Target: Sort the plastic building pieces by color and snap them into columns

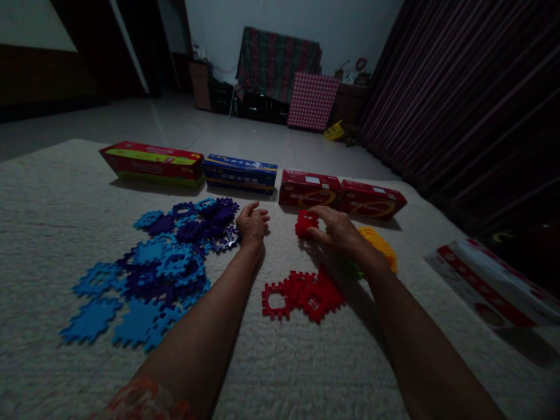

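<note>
Between the thumb and fingers of my right hand point(336, 230) is a red toothed plastic tile point(306, 224), held above the pale quilted mat point(258, 373). My left hand point(252, 223) has its fingers stretched apart and holds nothing, just right of a pile of dark purple tiles point(190, 230) and light blue tiles point(153, 252). Nearer to me, between my forearms, lies a cluster of red tiles point(315, 297). Yellow tiles point(380, 245) sit beyond my right wrist, and a few green tiles point(355, 269) are mostly hidden by that hand and arm.
Along the mat's far side stand a red and green box point(155, 164), a blue box point(240, 174) and two dark red boxes point(310, 188) point(371, 198). A white and red package point(485, 286) lies at the right, near a dark curtain point(459, 105).
</note>
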Action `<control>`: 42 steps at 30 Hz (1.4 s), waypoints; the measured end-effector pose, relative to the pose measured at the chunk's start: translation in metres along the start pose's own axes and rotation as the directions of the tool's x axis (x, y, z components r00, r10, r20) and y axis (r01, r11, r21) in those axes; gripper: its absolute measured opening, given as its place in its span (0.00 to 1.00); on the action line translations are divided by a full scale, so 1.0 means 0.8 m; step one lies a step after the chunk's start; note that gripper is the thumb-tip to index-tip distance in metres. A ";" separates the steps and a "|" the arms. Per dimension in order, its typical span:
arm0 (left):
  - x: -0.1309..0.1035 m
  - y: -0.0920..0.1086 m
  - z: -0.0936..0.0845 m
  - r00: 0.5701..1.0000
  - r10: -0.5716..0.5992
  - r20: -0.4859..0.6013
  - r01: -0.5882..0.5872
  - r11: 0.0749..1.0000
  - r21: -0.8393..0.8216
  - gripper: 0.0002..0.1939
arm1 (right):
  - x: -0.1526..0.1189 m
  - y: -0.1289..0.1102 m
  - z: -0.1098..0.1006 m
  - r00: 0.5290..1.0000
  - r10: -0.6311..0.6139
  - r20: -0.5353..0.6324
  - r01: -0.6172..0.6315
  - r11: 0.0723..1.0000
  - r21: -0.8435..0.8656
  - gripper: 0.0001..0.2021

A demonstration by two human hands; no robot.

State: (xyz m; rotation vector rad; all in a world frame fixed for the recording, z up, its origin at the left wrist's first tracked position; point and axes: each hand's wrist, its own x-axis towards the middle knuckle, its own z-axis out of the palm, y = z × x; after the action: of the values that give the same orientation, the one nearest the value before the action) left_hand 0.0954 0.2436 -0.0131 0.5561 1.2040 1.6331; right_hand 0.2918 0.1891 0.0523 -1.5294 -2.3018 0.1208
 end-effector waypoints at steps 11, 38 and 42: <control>-0.002 0.002 0.001 1.000 0.006 -0.004 -0.006 1.000 -0.007 0.21 | -0.004 0.014 0.014 0.999 0.047 0.014 -0.046 0.996 -0.080 0.20; -0.003 0.002 0.002 1.000 0.026 0.011 -0.027 0.999 0.021 0.23 | -0.122 -0.076 -0.005 0.888 0.220 0.405 -0.252 0.967 0.028 0.27; -0.004 0.002 0.002 1.000 0.020 0.007 -0.021 1.000 0.019 0.23 | -0.098 -0.083 -0.001 0.894 0.182 0.409 -0.222 0.974 0.052 0.19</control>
State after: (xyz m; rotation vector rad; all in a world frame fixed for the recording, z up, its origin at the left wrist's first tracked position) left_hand 0.0969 0.2417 -0.0104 0.5873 1.2138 1.6372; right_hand 0.2609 0.0909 0.0505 -1.8282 -2.3783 0.6530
